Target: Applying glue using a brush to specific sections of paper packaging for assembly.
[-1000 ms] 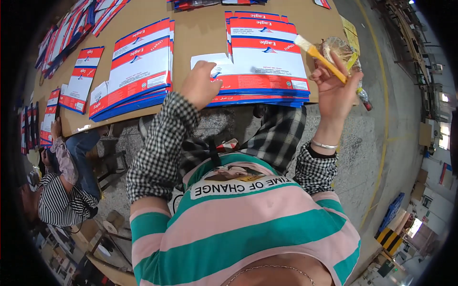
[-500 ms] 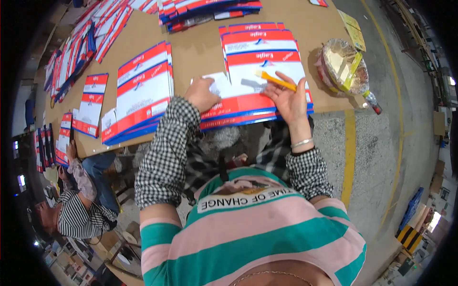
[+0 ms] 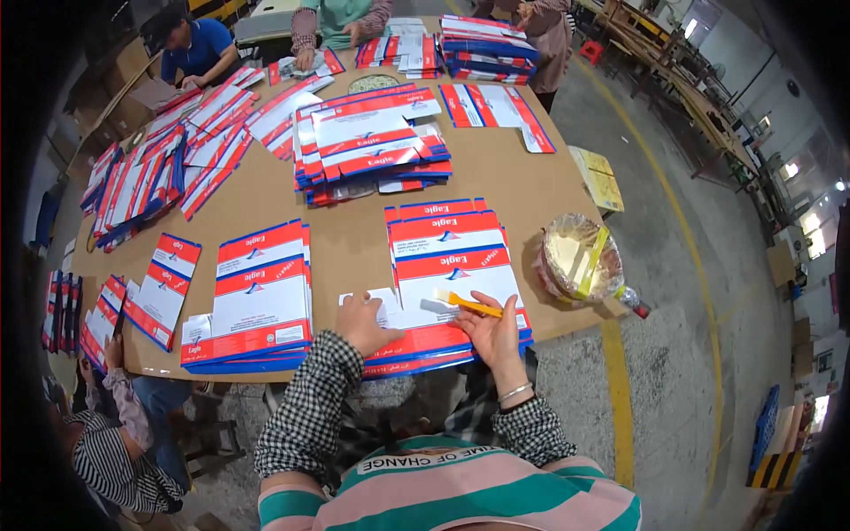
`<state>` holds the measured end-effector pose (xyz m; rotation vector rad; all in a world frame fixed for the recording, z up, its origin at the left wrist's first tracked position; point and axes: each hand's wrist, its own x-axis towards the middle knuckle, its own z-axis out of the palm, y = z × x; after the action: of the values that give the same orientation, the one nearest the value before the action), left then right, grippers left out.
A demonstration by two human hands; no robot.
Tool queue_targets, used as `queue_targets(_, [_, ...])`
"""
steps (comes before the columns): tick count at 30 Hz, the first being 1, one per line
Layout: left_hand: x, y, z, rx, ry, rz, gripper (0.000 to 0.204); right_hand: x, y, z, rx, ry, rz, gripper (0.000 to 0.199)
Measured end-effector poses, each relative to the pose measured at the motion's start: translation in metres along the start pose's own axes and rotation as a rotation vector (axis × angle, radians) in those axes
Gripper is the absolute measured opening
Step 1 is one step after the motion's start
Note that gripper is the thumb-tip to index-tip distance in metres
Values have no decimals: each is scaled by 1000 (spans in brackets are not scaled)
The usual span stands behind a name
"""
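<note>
The brush (image 3: 467, 303), yellow handle w/ pale bristles, lay across the top sheet of the flat carton stack (image 3: 452, 274) at the near edge of the worktop (image 3: 354, 226), right of centre. My right hand (image 3: 494, 333) had it: fingers pinched round the handle end, bristles pointing left onto the white panel. My left hand (image 3: 365, 323) lay palm down on the white flap at the stack's left side, fingers spread a bit and pressing flat, just beside the bristles but not touching them. Both sleeves were black-and-white check; a thin bracelet (image 3: 515, 392) sat on the right wrist.

Next stack (image 3: 252, 301), same red-white-blue flat cartons, was just left of mine along the near edge, w/ a smaller loose pile (image 3: 164, 288) further left twd the near left corner. At the right edge, near my stack, stood a round bowl wrapped in clear film (image 3: 580, 259), a yellow stick across it. Mid-worktop, a bigger, messier heap of cartons (image 3: 372, 142). More fanned out along the left edge (image 3: 142, 181). Far edge: more stacks (image 3: 487, 40), and other ppl working there, one in a blue top (image 3: 199, 49) at the far left corner. Another person in a striped top (image 3: 111, 456) sat low by the near left corner.
</note>
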<state>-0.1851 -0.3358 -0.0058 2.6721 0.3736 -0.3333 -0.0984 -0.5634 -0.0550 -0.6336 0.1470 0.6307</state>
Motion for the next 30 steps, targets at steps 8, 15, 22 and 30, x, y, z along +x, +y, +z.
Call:
queue_targets(8, [-13,4,-5,159,-122,0,79,6,-5,3,-21,41,-33,74])
queue_targets(15, [-9,0,-3,174,-140,-5,90,5,-3,2,-32,41,-37,75])
queue_targets(22, [-3,8,-14,262,-281,7,97,2,-2,2,-48,62,-39,72])
queue_targets(30, [2,10,-17,289,-278,-25,101,4,-3,5,-50,71,-46,74])
